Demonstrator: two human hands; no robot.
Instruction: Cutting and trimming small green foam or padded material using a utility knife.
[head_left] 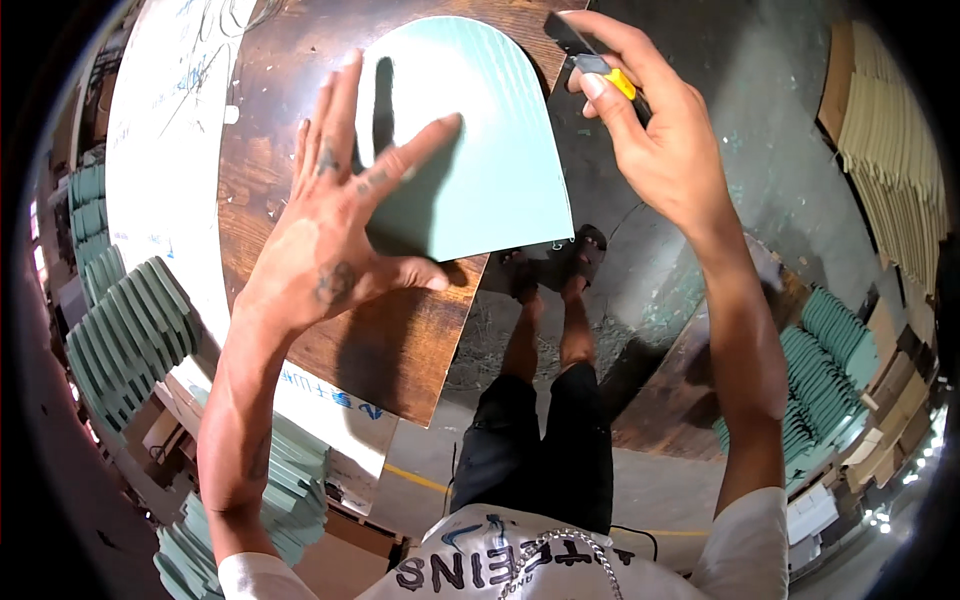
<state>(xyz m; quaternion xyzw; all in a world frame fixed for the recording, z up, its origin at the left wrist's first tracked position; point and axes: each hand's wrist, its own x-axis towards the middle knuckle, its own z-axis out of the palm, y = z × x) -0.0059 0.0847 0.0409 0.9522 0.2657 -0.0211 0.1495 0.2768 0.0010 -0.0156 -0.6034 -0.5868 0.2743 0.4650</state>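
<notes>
A mint-green panel (490,150) with a rounded far end and a straight near edge lies on the brown wood-grain tabletop (400,345), its right side reaching past the table edge. My left hand (325,220) is spread over the panel's left side, fingers apart and holding nothing; whether the fingertips press on it I cannot tell. To the right of the panel's far end, my right hand (668,140) grips a utility knife (620,82) with a yellow, grey and black handle. The knife's dark front end points to the far left, close to the panel's curved edge but apart from it.
White sheet material (165,180) borders the tabletop on the left. Stacked green panels (135,335) stand at the left, with more green panels (825,370) at the right. Cream-coloured pieces (890,150) are piled at the far right. My feet (590,250) stand on the grey floor beside the table.
</notes>
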